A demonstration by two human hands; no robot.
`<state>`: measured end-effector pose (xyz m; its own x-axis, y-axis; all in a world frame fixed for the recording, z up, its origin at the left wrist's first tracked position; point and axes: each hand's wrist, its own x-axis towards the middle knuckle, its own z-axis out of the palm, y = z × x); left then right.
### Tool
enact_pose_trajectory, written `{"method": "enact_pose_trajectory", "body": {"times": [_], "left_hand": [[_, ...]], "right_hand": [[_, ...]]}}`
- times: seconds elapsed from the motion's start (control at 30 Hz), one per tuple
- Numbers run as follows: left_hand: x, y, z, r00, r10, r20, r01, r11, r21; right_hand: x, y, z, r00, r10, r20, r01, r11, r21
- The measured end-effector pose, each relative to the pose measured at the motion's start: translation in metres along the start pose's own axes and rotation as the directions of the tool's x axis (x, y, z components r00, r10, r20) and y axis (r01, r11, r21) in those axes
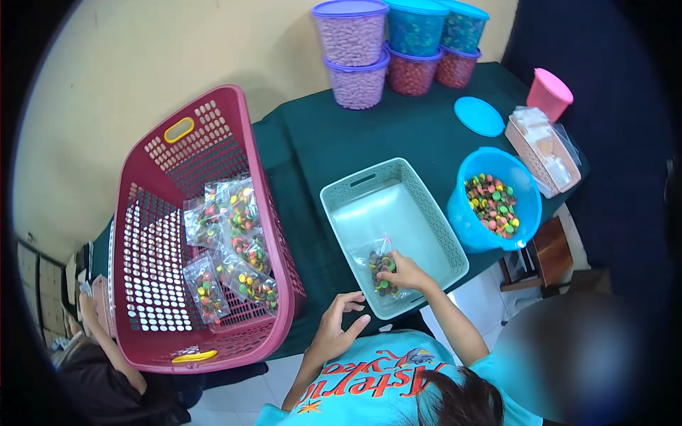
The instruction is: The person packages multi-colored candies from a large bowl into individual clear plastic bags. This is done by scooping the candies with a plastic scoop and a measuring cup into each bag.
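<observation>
A clear plastic bag of colored candies (382, 277) lies at the near end of a pale green basket (362, 255). My right hand (407, 273) reaches into that basket, its fingers closed on the bag's upper right part. Just outside the basket's near left corner is my left hand (337, 326), thumb and fingers apart, with nothing visible in it. To the right stands a blue bucket (462, 213) holding loose brown, green, yellow and pink candies (492, 204).
A large maroon basket (245, 142) at left holds several filled candy bags (245, 213). Lidded tubs (352, 42) are stacked at the back. A blue lid (479, 116), pink container (549, 96) and small basket of plastic bags (522, 145) sit right. Another person's arm (114, 348) shows lower left.
</observation>
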<state>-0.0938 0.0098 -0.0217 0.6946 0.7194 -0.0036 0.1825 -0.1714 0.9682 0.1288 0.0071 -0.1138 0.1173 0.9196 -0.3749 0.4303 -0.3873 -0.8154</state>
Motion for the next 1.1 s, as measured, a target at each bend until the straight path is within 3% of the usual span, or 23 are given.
{"method": "enact_pose_trajectory", "body": {"times": [0.03,0.1,0.17,0.3,0.37,0.4,0.43,0.5,0.63,0.7,0.77,0.93,1.0,1.1], "left_hand": [[-0.001,0.0,-0.001,1.0,0.003,0.027,-0.004,1.0,0.004],[-0.004,-0.001,-0.001,0.998,-0.003,0.068,0.003,1.0,0.0],[-0.005,-0.003,0.0,0.993,0.007,0.117,-0.008,1.0,0.007],[0.001,-0.004,0.01,0.978,0.065,0.198,-0.072,0.997,0.032],[0.006,0.003,0.018,0.963,0.105,0.247,-0.118,0.992,0.04],[0.009,0.006,0.024,0.953,0.136,0.271,-0.153,0.987,0.045],[0.013,0.009,0.03,0.943,0.149,0.297,-0.168,0.985,0.041],[0.019,0.014,0.045,0.927,0.197,0.32,-0.215,0.976,0.022],[0.032,0.018,0.088,0.894,0.216,0.391,-0.229,0.973,-0.014],[0.036,0.027,0.115,0.881,0.215,0.422,-0.231,0.973,-0.012],[0.04,0.036,0.145,0.821,0.279,0.498,-0.325,0.946,0.006],[0.046,0.051,0.224,0.742,0.276,0.611,-0.299,0.952,-0.066],[0.048,0.055,0.255,0.752,0.18,0.634,-0.139,0.984,-0.114],[0.061,0.065,0.294,0.703,0.187,0.686,-0.149,0.982,-0.115]], "right_hand": [[-0.002,0.001,0.005,0.996,-0.073,-0.053,0.071,0.997,-0.037],[-0.007,0.001,0.01,1.0,0.025,-0.006,-0.025,1.0,-0.011],[-0.014,-0.002,0.017,0.986,-0.004,-0.167,-0.051,0.943,-0.329],[-0.03,-0.016,0.018,0.984,0.095,-0.148,-0.146,0.913,-0.382],[-0.039,-0.009,0.022,0.935,-0.12,-0.334,-0.032,0.909,-0.415],[-0.046,-0.011,0.019,0.882,-0.239,-0.406,0.074,0.921,-0.383],[-0.054,-0.013,0.014,0.872,-0.229,-0.432,0.055,0.924,-0.378],[-0.075,-0.015,0.003,0.804,-0.387,-0.451,0.258,0.911,-0.321],[-0.138,0.002,-0.021,0.78,-0.417,-0.466,0.376,0.909,-0.182],[-0.172,0.022,-0.033,0.768,-0.39,-0.509,0.348,0.92,-0.179],[-0.207,0.038,-0.049,0.787,-0.244,-0.567,0.369,0.922,0.115],[-0.272,0.087,-0.085,0.781,-0.125,-0.611,0.31,0.928,0.206],[-0.29,0.104,-0.099,0.77,-0.078,-0.633,0.291,0.926,0.24],[-0.313,0.123,-0.117,0.722,-0.055,-0.689,0.277,0.937,0.215]]}}
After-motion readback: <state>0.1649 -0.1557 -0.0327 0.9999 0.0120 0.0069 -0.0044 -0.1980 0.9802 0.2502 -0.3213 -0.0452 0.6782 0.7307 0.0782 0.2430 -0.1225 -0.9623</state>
